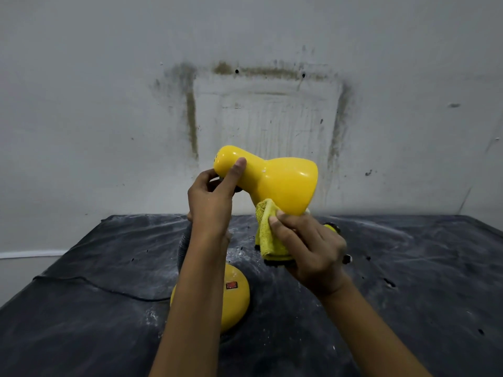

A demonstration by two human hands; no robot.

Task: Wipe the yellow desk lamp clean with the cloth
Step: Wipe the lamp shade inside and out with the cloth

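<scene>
Left hand (pixel 211 198) grips lamp shade (pixel 280 183) — right hand (pixel 310 251) presses cloth (pixel 265 229) underneath.

The round yellow lamp base (pixel 235 300) sits on the dark sheet-covered table (pixel 408 295). The glossy yellow lamp shade (pixel 283 180) hangs above and behind it. The yellow fabric cloth (pixel 268 232) touches the shade's underside.

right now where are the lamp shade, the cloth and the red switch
lamp shade (pixel 283 180): head view, on its wide glossy side.
cloth (pixel 265 232): head view, on the hanging fold under the shade.
red switch (pixel 231 285): head view, on its face, atop the lamp's round base.
</scene>
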